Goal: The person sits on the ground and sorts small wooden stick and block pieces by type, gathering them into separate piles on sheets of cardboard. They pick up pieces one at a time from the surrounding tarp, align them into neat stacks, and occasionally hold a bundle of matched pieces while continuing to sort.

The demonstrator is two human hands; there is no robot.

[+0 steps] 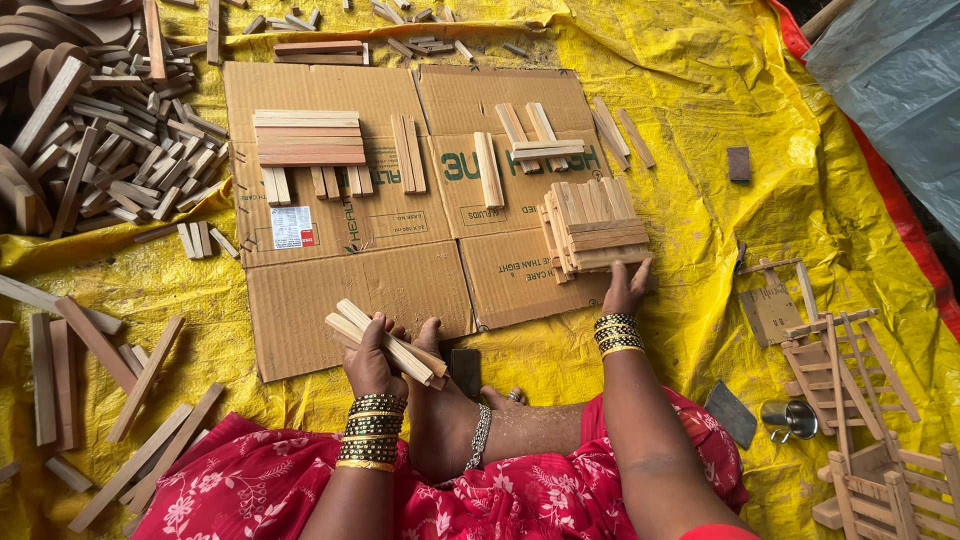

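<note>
head | step: slats being sorted/stacked on flattened cardboard (300, 320) | left hand (372, 362) grip clenched on slat bundle (385, 340) | right hand (625, 290) touching slat stack (592, 228), grip apparently released | next: careful alignment needed, judged.

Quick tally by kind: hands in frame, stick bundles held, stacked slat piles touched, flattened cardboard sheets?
Hands: 2 (left hand, right hand)
Held stick bundle: 1, in the left hand
Slat stack touched by the right hand: 1
Flattened cardboard sheet: 1
Total: 5
</note>
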